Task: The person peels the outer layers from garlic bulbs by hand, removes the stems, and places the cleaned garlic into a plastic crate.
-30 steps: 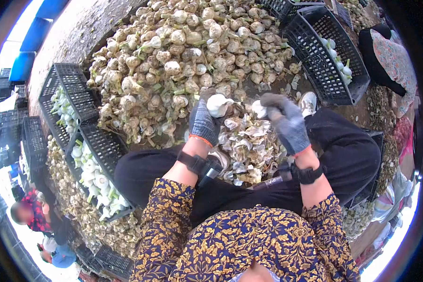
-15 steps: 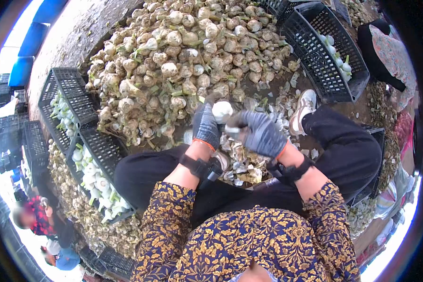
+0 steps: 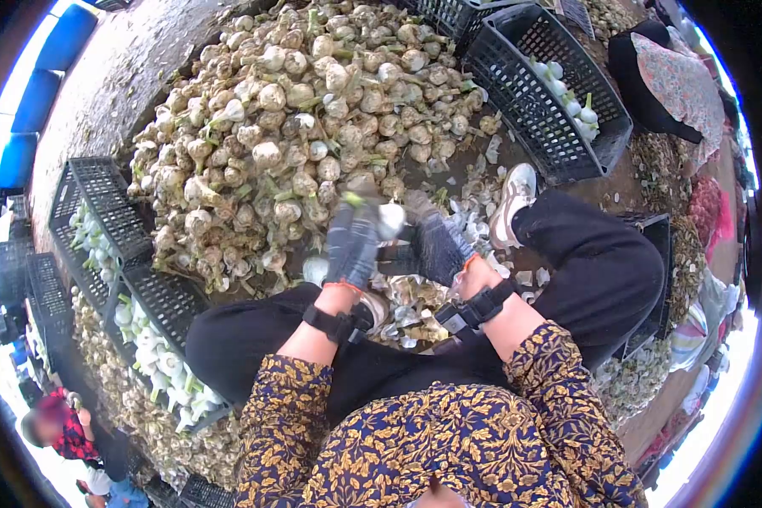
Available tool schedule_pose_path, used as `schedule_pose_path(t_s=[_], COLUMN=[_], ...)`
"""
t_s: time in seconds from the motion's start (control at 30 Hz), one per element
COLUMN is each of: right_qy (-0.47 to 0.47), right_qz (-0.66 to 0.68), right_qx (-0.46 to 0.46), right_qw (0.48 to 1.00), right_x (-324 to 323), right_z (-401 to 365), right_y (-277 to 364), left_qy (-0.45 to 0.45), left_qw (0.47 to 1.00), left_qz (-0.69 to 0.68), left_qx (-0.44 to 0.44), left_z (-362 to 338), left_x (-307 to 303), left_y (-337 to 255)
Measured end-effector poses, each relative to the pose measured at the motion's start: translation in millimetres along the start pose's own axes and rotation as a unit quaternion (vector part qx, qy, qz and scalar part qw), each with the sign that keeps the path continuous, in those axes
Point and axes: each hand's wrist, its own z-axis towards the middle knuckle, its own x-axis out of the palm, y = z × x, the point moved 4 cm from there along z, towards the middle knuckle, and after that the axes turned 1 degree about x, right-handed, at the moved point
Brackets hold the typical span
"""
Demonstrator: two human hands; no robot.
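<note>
A white garlic bulb [image 3: 391, 220] sits between the two gloved hands, above the loose skins [image 3: 411, 296] and near the garlic pile [image 3: 288, 110]. The left hand [image 3: 353, 241] points forward, its blurred fingers clamped on the bulb's side. The right hand [image 3: 437, 245] angles inward from its wrist, beside the bulb; whether its blurred fingers are apart or together, I cannot tell.
</note>
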Motion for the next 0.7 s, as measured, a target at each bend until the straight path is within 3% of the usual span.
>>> schedule_pose_path(t_s=[0.07, 0.1, 0.13, 0.17, 0.2, 0.23, 0.3, 0.37, 0.4, 0.47, 0.5, 0.53, 0.57, 0.6, 0.63, 0.67, 0.7], right_qy=[-0.016, -0.032, -0.034, -0.101, -0.052, 0.003, 0.000, -0.161, -0.157, -0.198, -0.235, -0.253, -0.153, -0.140, -0.183, -0.198, -0.197], right_qz=[0.041, 0.083, 0.092, 0.021, -0.010, 0.100, 0.183, 0.077, 0.019, -0.274, -0.508, -0.703, -0.721, -0.828, -0.863, -0.881, -0.882], right_qx=[-0.018, -0.037, -0.055, -0.137, -0.181, -0.159, -0.294, -0.379, -0.378, -0.318, -0.349, -0.354, -0.314, -0.224, -0.220, -0.225, -0.223], right_qw=[0.999, 0.995, 0.994, 0.985, 0.982, 0.982, 0.938, 0.908, 0.912, 0.886, 0.752, 0.562, 0.599, 0.495, 0.417, 0.365, 0.366], right_x=[-35, -26, -22, -23, -43, -27, -30, -30, -34, -43, -56, -59, -40, -44, -69, -79, -86], right_z=[33, 31, 17, 8, 8, -10, -37, -45, -32, 1, 33, 60, 46, 55, 70, 73, 74], right_y=[7, 21, 41, 69, 103, 136, 196, 216, 212, 181, 155, 127, 83, 48, 6, -20, -30], left_qy=[0.100, 0.075, 0.068, 0.058, 0.011, -0.058, -0.117, -0.133, -0.131, -0.168, -0.172, -0.173, -0.175, -0.177, -0.154, -0.131, -0.108], left_qw=[0.992, 0.975, 0.990, 0.993, 0.990, 0.983, 0.963, 0.961, 0.964, 0.966, 0.965, 0.962, 0.959, 0.959, 0.962, 0.965, 0.967], left_qz=[0.042, 0.104, 0.009, -0.087, -0.113, -0.173, -0.238, -0.230, -0.213, -0.169, -0.167, -0.188, -0.208, -0.206, -0.211, -0.217, -0.224], left_qx=[0.065, 0.179, 0.121, 0.062, 0.088, 0.005, -0.057, -0.078, -0.087, -0.102, -0.105, -0.092, -0.080, -0.084, -0.076, -0.065, -0.056], left_z=[-7, -7, -7, -7, -2, 6, 15, 15, 12, 1, 2, 3, 3, 2, 4, 6, 8], left_x=[13, 12, 7, 3, -6, -16, -33, -39, -38, -33, -32, -31, -31, -32, -33, -35, -36], left_y=[9, 0, 4, -3, -4, 3, 25, 30, 23, -9, -6, -4, -1, 2, 6, 10, 16])
